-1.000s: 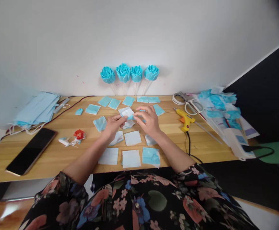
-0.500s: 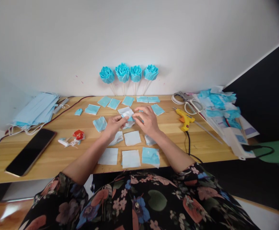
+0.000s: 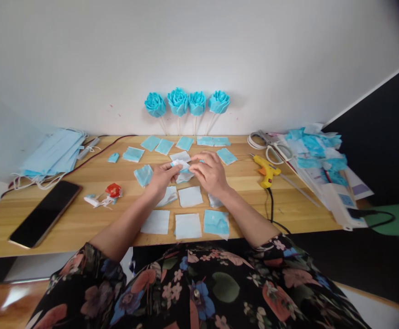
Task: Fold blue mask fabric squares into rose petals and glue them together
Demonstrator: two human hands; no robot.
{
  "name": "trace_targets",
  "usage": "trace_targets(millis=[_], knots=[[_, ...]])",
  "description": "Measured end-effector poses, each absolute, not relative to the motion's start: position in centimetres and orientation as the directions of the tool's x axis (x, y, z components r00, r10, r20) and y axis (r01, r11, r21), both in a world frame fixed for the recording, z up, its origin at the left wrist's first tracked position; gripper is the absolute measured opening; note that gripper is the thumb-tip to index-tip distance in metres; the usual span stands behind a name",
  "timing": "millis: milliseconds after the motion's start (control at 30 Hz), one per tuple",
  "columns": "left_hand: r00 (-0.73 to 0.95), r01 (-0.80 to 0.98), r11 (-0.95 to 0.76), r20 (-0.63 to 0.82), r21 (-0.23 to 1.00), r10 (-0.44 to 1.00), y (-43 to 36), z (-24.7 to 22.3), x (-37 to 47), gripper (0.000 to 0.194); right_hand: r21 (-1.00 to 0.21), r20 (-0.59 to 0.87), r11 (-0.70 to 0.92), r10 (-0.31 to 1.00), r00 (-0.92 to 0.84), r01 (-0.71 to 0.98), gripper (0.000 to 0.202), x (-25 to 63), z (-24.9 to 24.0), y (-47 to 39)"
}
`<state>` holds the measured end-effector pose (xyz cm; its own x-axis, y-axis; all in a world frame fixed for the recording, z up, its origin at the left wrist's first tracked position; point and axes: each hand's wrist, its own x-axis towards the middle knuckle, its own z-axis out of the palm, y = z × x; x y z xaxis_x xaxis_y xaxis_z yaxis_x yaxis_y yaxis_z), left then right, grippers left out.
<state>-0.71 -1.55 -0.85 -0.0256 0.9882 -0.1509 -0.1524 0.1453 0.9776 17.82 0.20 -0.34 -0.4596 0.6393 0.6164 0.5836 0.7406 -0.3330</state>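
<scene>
My left hand (image 3: 163, 179) pinches a small white-and-blue piece of mask fabric (image 3: 182, 163) between thumb and fingers. At its right edge, the closed thumb and fingertips of my right hand (image 3: 211, 173) grip the same piece. It hangs a little above the table, partly covered by my fingers. Behind it, another white fabric square (image 3: 180, 156) shows on the wood. Nearer to me lie white squares (image 3: 190, 196), with a blue-faced one (image 3: 216, 222) at the front right. My right forearm partly covers one square (image 3: 215, 201).
Several blue fabric roses (image 3: 178, 101) on sticks stand against the wall. On the right are a yellow glue gun (image 3: 267, 171) with its cord, scissors (image 3: 277, 153) and fabric scraps (image 3: 314, 144). A phone (image 3: 45, 214), masks (image 3: 53, 151) and a red scrap (image 3: 113, 190) lie left.
My right fingertips have closed in on the edge of the fabric piece, and the piece has flattened slightly between both hands. The whole view has shifted a little.
</scene>
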Motion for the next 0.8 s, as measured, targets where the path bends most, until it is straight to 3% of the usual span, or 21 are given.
trace_targets(millis=[333, 533, 667, 800], knots=[[-0.039, -0.295, 0.209, -0.231, 0.932, 0.972, -1.41, -0.60, -0.81, 0.022, -0.276, 0.657, 0.758, 0.598, -0.459, 0.591, 0.022, 17.61, -0.59, 0.21], [-0.042, -0.354, 0.220, -0.251, 0.909, 0.967, -1.32, -0.21, -0.94, 0.022, -0.323, 0.632, 0.786, 0.593, -0.499, 0.527, 0.020, 17.55, -0.59, 0.18], [-0.050, -0.356, 0.190, -0.222, 0.915, 0.974, -1.13, -0.46, -1.22, 0.027, -0.455, 0.673, 0.787, 0.611, -0.417, 0.418, 0.009, 17.99, -0.18, 0.09], [-0.024, -0.231, 0.170, -0.180, 0.958, 0.983, -1.23, -0.85, -1.14, 0.029, -0.727, 0.576, 0.612, 0.790, -0.209, 0.312, 0.021, 18.41, -0.06, 0.25]])
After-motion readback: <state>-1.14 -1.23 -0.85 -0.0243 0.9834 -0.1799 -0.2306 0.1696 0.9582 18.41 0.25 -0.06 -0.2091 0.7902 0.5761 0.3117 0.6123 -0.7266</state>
